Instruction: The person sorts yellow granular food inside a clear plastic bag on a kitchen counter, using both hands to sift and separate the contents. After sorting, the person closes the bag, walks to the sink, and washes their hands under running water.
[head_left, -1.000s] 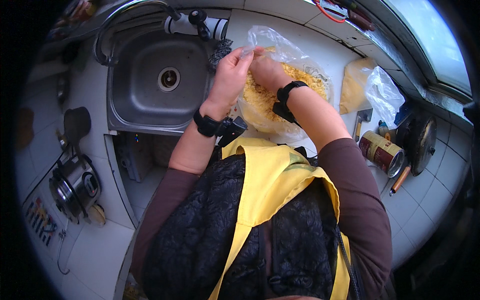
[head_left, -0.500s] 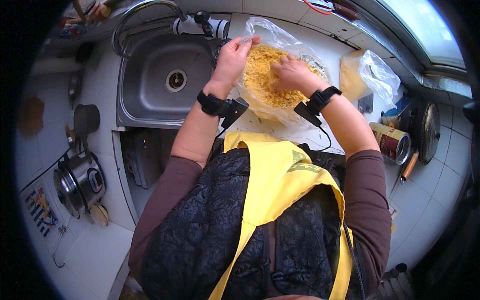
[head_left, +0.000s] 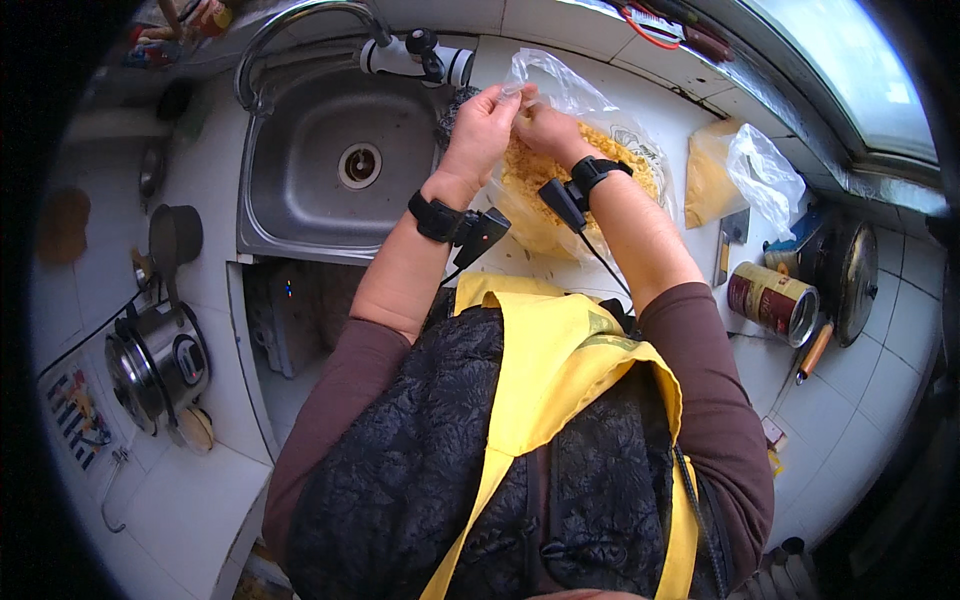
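Observation:
A clear plastic bag point(head_left: 548, 72) stands on the counter, its mouth gathered up toward the back. A yellow, crumbly mixture point(head_left: 622, 150) fills it. At the bag's upper left edge, my left hand point(head_left: 480, 128) pinches the plastic between its fingertips. My right hand point(head_left: 552, 132) lies over the mixture, right beside the left one, with its fingers curled inward. What those right fingers hold, if anything, is hidden behind the hand. Each wrist wears a black strap with a small device on it.
A steel sink point(head_left: 300, 190) with a faucet point(head_left: 415, 58) lies to the left. On the right are a second bag of yellowish stuff point(head_left: 708, 170), a cleaver point(head_left: 733, 235), a tin can point(head_left: 772, 302) on its side and a dark pan lid point(head_left: 853, 275). A window ledge runs behind.
My right hand has moved left and back, from the middle of the mixture to beside my left hand. My left hand keeps its pinch on the bag's edge.

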